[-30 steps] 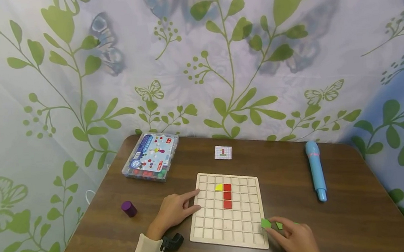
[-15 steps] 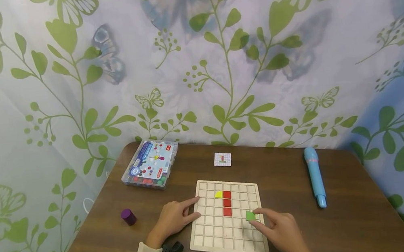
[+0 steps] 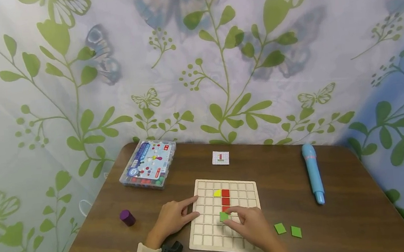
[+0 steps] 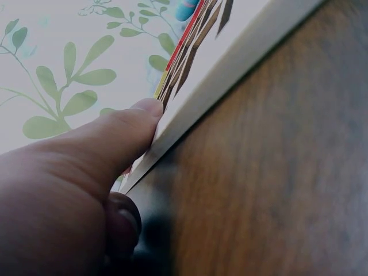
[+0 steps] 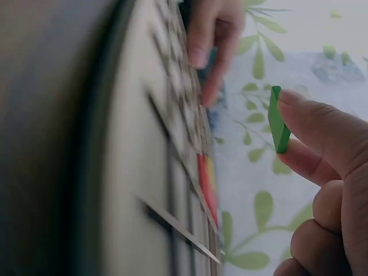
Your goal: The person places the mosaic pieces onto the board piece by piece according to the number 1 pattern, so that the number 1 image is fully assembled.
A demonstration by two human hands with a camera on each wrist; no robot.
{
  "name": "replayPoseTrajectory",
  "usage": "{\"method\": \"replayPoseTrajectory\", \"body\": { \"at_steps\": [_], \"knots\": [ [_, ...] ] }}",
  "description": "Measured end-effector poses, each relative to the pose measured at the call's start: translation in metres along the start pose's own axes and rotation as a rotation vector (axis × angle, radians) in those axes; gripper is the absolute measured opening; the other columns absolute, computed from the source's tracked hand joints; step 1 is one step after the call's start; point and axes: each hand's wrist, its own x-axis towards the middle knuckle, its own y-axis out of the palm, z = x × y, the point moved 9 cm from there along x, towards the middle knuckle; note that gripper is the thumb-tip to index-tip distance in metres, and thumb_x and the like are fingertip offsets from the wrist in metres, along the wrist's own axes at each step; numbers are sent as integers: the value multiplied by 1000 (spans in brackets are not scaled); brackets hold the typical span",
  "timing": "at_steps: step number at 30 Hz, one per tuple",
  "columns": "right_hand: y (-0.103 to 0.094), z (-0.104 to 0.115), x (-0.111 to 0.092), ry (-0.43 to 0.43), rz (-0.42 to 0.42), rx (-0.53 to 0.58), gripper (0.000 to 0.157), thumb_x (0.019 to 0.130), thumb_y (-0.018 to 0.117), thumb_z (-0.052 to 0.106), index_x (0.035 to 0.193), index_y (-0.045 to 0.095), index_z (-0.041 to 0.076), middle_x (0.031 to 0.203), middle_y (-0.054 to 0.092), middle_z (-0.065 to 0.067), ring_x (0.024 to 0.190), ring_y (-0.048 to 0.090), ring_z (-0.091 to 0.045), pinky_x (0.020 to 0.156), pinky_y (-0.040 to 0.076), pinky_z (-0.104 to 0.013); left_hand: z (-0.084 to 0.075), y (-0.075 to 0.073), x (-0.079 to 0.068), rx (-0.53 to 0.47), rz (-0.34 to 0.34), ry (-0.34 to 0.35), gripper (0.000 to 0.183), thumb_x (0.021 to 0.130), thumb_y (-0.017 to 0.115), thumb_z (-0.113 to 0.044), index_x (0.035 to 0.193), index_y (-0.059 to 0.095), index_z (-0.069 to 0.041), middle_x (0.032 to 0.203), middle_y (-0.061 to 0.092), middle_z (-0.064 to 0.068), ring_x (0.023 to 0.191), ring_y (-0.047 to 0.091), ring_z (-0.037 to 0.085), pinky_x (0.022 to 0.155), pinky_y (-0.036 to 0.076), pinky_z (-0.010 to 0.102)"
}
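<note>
My right hand pinches a green square tile between thumb and fingers, over the wooden grid board. In the right wrist view the green tile stands on edge in the pinch, apart from the board. Red square tiles form a column in the grid; the lowest is partly covered by my fingers. A yellow tile with one slanted side sits left of the top red one. My left hand touches the board's left edge with extended index finger and thumb; the left wrist view shows the thumb against that edge.
Two green tiles lie right of the board. A small pattern card lies behind it. Around them are a clear plastic case, a purple cylinder and a blue toy microphone. A patterned curtain hangs behind the table.
My right hand has carried the green tile from the board's right edge leftward to just below the red column, uncovering two green tiles on the table. My left hand keeps its place.
</note>
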Motion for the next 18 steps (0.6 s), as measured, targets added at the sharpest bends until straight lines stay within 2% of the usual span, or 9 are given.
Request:
{"method": "replayPoseTrajectory", "body": {
  "at_steps": [3, 7, 13, 18],
  "knots": [
    [13, 0, 1, 4, 26, -6, 23, 79, 88, 36, 98, 79, 26, 54, 24, 27, 51, 23, 7, 49, 27, -19, 1, 0, -1, 7, -4, -7, 51, 94, 70, -52, 138, 67, -27, 55, 38, -20, 46, 28, -2, 50, 25, 21],
    [23, -1, 0, -18, 17, -29, 23, 81, 87, 38, 97, 79, 24, 55, 25, 27, 51, 23, 8, 48, 28, -17, 1, -1, 0, 16, -1, -14, 51, 93, 71, -52, 138, 67, -27, 54, 38, -20, 46, 28, -2, 49, 24, 21],
    [31, -12, -4, 24, 13, -36, 22, 83, 85, 39, 97, 79, 23, 54, 28, 27, 50, 24, 8, 47, 26, -18, -1, 0, 1, 11, 14, -23, 52, 94, 70, -53, 139, 67, -27, 54, 38, -20, 47, 27, -2, 50, 24, 21],
    [34, -15, -6, 19, 14, -31, 23, 84, 84, 39, 98, 79, 22, 53, 28, 28, 49, 25, 9, 46, 27, -16, -1, 0, -1, 7, 5, -22, 53, 93, 70, -54, 138, 67, -27, 54, 37, -20, 46, 26, -2, 48, 24, 21]
  ]
}}
